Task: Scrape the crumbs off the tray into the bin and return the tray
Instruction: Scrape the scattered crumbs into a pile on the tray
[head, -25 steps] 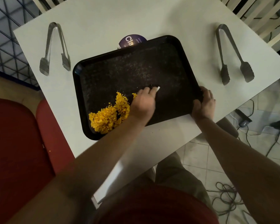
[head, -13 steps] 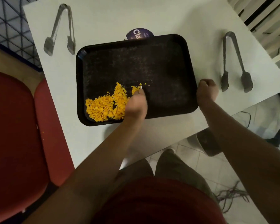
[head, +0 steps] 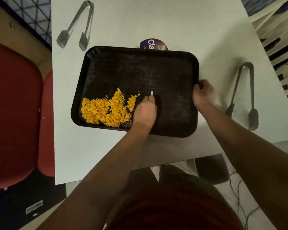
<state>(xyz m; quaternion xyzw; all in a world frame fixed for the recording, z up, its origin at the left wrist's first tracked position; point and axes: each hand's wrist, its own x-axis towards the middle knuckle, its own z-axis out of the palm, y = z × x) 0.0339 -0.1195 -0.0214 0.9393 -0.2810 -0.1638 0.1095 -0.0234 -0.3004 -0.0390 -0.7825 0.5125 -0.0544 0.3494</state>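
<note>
Currently I am viewing the black tray (head: 140, 72) lying flat on the white table (head: 156, 19). The left hand (head: 144, 112) is pinching a small white scraper (head: 152, 93), resting on the tray floor beside the yellow crumbs (head: 105, 110) heaped at 8 o'clock. The right hand (head: 202, 94) is curling around the tray's 3 o'clock rim.

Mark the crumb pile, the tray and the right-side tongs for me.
crumb pile (head: 105, 110): head view, middle of the yellow heap.
tray (head: 140, 72): head view, bare dark floor of the tray.
right-side tongs (head: 236, 87): head view, its left arm.
</note>
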